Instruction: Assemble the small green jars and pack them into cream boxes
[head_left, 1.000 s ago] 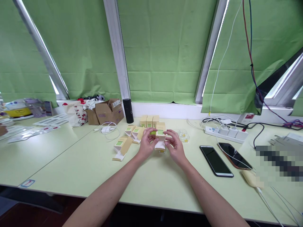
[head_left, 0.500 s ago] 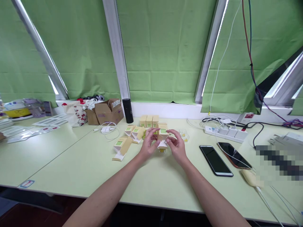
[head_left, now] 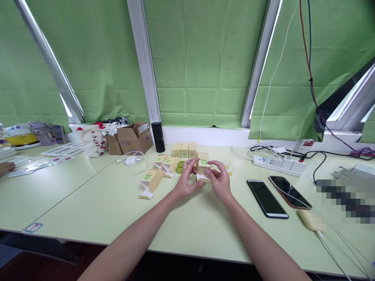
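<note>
Both my hands are closed on a small cream cardboard box (head_left: 203, 171) with a green label, its white-lined flap hanging down toward me. My left hand (head_left: 186, 179) grips its left side, and my right hand (head_left: 220, 180) has thumb and fingers on its right side. Just below the flap a bit of something clear shows, too small to make out. Left of my hands lie several similar boxes, among them one (head_left: 151, 180) with its flap folded out. Behind them stands a row of upright boxes (head_left: 184, 150). A green item (head_left: 180, 167) sits beside my left hand.
Clear plastic containers with yellow bits (head_left: 227, 167) lie behind my right hand. To the right are a phone (head_left: 267, 198), another phone (head_left: 290, 192) and a power strip (head_left: 279, 165). A black bottle (head_left: 158, 137) and an open carton (head_left: 134, 139) stand behind. Another person's hand (head_left: 6, 168) reaches in at far left.
The box has shifted slightly right and its flap has moved upward, hiding most of the clear yellow piece below it. My left thumb has lowered. The other person's hand has come further into view.
</note>
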Available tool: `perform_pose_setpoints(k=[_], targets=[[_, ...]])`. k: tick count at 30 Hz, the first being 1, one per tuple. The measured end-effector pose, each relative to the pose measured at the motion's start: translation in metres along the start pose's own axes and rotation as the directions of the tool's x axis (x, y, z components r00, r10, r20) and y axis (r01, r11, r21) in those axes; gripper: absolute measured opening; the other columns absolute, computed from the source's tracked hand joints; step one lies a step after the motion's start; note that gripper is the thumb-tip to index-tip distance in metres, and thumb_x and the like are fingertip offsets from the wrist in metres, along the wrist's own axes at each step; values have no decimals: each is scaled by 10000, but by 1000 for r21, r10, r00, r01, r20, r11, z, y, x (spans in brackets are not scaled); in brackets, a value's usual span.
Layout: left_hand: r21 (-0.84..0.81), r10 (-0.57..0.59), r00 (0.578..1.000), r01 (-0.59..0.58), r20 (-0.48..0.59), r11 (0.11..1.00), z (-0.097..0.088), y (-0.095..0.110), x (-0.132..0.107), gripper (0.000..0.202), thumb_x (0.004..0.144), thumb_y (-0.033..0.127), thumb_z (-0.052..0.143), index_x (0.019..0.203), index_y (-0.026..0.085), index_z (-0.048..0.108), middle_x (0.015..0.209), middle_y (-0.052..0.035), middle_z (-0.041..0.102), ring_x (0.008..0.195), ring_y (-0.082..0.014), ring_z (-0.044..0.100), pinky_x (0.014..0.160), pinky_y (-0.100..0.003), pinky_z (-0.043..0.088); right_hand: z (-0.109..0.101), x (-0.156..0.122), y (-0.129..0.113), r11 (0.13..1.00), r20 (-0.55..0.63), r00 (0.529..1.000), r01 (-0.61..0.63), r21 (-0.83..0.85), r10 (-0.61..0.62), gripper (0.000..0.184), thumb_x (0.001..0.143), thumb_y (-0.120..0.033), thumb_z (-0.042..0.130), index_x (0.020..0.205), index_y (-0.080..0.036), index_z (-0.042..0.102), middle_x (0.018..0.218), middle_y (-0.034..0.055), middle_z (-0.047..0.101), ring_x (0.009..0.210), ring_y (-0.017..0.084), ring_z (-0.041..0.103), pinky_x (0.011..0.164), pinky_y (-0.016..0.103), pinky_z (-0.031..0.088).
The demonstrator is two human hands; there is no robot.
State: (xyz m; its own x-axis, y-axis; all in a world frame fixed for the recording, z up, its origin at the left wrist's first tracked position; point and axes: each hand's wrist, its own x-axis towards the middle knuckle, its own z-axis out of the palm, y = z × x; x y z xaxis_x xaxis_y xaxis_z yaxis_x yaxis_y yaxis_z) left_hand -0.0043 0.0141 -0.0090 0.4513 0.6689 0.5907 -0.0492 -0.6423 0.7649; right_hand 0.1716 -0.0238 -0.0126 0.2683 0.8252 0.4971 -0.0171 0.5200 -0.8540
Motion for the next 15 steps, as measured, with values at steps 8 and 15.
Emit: perform_pose_setpoints(k=[8,15], targets=[[-79,-6,999,2,-46,997,0,4,-1,708,891,513,765,1516,312,500,1487,-125,396,1149,-252,578,1054,-426,495,2,0,-1,1000,-8,1000,13,-26,-13,280,849,-405,776,1089,-275,715,1286,78,582,860,184,704,875,418,638],[-193,-82,993,65,-80,979,1,8,0,725,862,528,794,1469,255,508,1279,-131,599,1049,-255,658,940,-413,551,-1,0,1,999,29,999,31,16,-32,340,886,-504,739,1135,-277,777,1307,89,533,797,152,663,802,396,635]])
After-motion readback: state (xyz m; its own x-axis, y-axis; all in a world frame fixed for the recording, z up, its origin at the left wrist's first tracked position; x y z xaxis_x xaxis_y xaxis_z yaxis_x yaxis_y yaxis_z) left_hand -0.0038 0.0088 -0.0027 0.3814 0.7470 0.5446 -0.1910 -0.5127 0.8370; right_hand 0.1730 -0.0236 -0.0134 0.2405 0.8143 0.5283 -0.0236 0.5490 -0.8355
